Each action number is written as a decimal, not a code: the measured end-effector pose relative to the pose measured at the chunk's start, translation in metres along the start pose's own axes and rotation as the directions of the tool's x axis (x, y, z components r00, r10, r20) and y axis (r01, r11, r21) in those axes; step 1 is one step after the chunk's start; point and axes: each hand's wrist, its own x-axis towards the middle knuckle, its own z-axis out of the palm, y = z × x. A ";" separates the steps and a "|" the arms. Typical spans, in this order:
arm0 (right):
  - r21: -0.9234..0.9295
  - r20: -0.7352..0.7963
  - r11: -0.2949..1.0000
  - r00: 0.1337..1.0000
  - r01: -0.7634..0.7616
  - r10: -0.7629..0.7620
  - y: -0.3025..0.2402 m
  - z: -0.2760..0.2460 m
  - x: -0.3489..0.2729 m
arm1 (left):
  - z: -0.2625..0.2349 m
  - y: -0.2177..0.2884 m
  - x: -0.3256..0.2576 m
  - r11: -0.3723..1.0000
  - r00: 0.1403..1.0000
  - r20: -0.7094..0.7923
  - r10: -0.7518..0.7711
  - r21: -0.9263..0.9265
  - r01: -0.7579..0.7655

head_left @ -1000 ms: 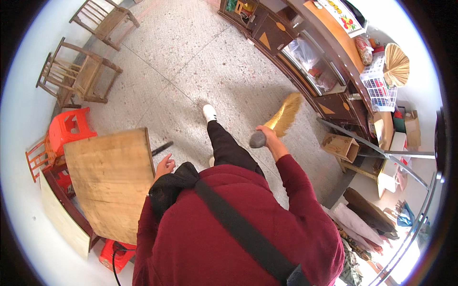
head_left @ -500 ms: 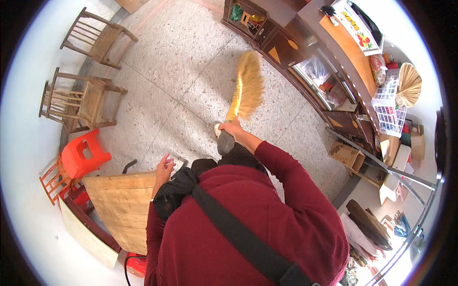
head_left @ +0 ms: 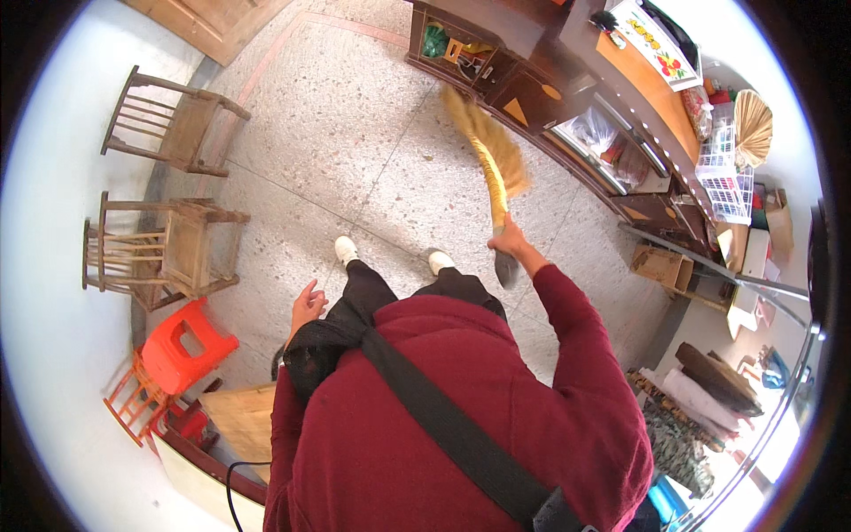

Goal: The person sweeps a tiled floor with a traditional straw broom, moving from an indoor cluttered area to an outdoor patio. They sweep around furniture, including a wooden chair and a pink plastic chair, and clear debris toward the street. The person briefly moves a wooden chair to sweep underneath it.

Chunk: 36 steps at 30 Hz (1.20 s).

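Head view, right hand: my right hand (head_left: 509,241) is closed round the handle of a straw broom (head_left: 489,152), gripping just below the bristle head, with a dark stub of handle poking out behind the fist.
Head view, left hand: my left hand (head_left: 308,302) hangs loosely open at my side, fingers spread, nothing in it.
What changed: half a second ago the broom head fanned out ahead and a little left of the right hand; now it reaches further forward, toward the dark wooden cabinet (head_left: 496,62). A second ago it lay out to the right, so the broom has swung in an arc and the sweep looks mid-stroke.
Where the broom is: ahead of the right hand, its tip near the cabinet foot, over the floor (head_left: 355,133).
Materials: bristles are pale yellow, dry and splayed; the floor is speckled grey terrazzo with thin joint lines.
Around the left hand: a red plastic stool (head_left: 182,348) and bare wooden chairs (head_left: 168,244) stand well off to its left.
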 end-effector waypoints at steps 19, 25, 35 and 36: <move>0.462 -0.138 0.871 0.957 -0.166 0.255 -0.086 0.127 -0.192 | -0.205 0.027 0.133 0.994 0.962 0.261 -0.083 0.096 0.060; 0.918 0.182 0.185 0.786 -0.352 0.591 -0.060 0.178 -0.180 | -0.183 0.034 0.146 0.985 0.927 0.349 -0.138 0.147 0.092; 0.834 0.460 -0.431 0.865 -0.345 0.199 -0.107 0.188 -0.031 | -0.240 0.070 0.200 0.959 0.947 0.305 -0.099 0.285 0.009; 0.828 0.432 -0.449 0.893 -0.337 0.125 -0.132 0.193 -0.014 | -0.239 0.093 0.202 0.951 0.954 0.283 -0.101 0.310 0.008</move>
